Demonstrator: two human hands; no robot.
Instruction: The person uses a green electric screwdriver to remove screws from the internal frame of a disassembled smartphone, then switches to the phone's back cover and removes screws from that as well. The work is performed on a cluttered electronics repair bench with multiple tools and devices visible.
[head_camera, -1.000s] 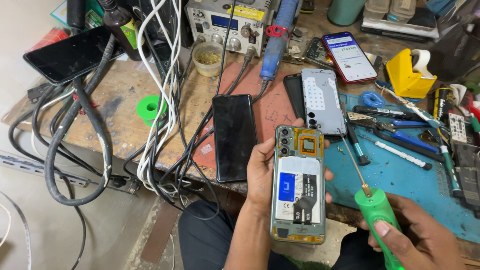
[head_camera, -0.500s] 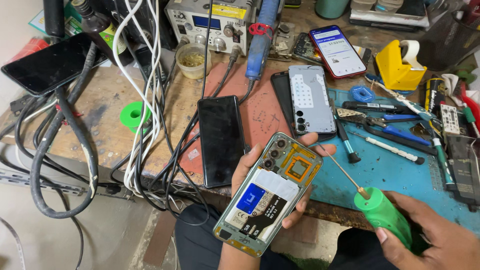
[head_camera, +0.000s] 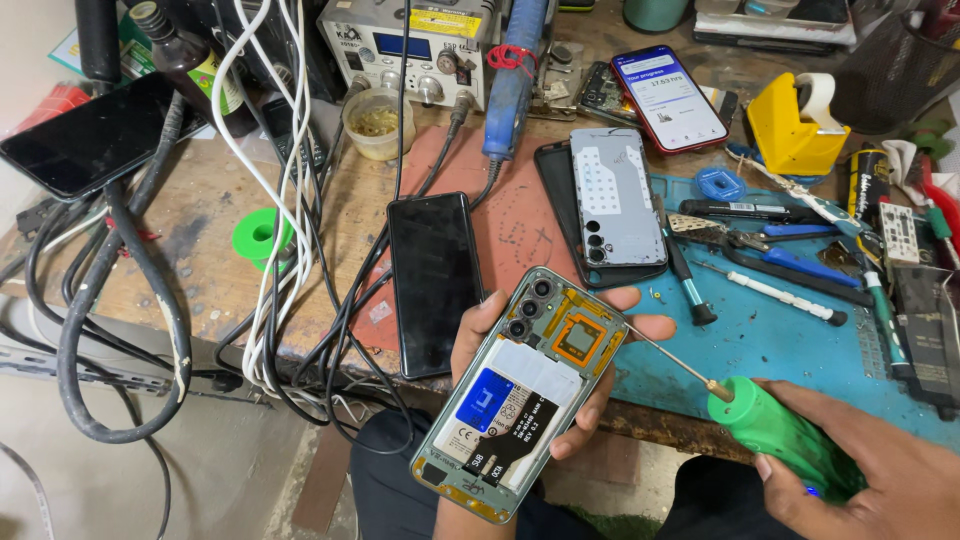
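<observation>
My left hand (head_camera: 600, 395) grips an opened smartphone (head_camera: 520, 395) with its back cover off, tilted diagonally, camera end up. Its battery, orange coil and flex cable show. My right hand (head_camera: 880, 480) holds a green-handled screwdriver (head_camera: 780, 430), whose thin shaft points left with the tip at the phone's upper right edge. The removed silver back cover (head_camera: 615, 195) lies on the bench beyond, on top of a dark panel.
A black phone (head_camera: 435, 280) lies face up on the red mat (head_camera: 520, 230). A red phone with a lit screen (head_camera: 670, 95), a yellow tape dispenser (head_camera: 795, 125), several tools on the blue mat (head_camera: 780, 330), tangled cables (head_camera: 280, 250), a green solder spool (head_camera: 258, 235) and a soldering station (head_camera: 420, 50) crowd the bench.
The opened phone has turned from upright to a diagonal tilt in my left hand. The screwdriver tip has come closer to the phone's upper right edge.
</observation>
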